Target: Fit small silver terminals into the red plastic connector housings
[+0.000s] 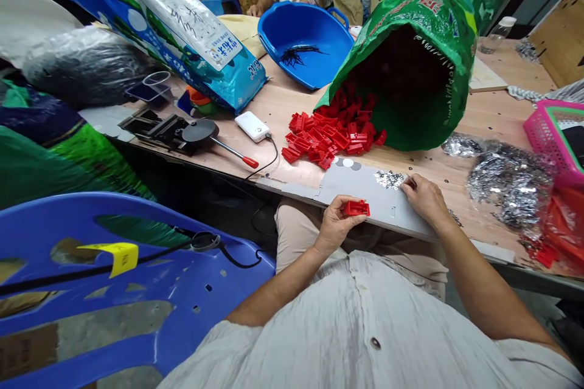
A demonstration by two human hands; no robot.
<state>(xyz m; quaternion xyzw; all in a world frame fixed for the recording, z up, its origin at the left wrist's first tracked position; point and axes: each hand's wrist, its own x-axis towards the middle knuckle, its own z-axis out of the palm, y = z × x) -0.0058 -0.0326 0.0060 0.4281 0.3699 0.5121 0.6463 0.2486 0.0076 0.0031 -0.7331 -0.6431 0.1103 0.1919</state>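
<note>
Head view: your left hand (335,225) is clamped on a clip (356,208), held below the sack (410,55) mouth. Your right hand (424,197) rests fingertips at the metal bits (389,179), also below the sack; whether it grips one cannot be told. Clip pile (331,130) spills from the sack's mouth.

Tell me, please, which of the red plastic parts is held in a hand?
The single red part pinched in the left hand, at the near edge of the table. The rest lie in a heap at the mouth of the green sack.
</note>
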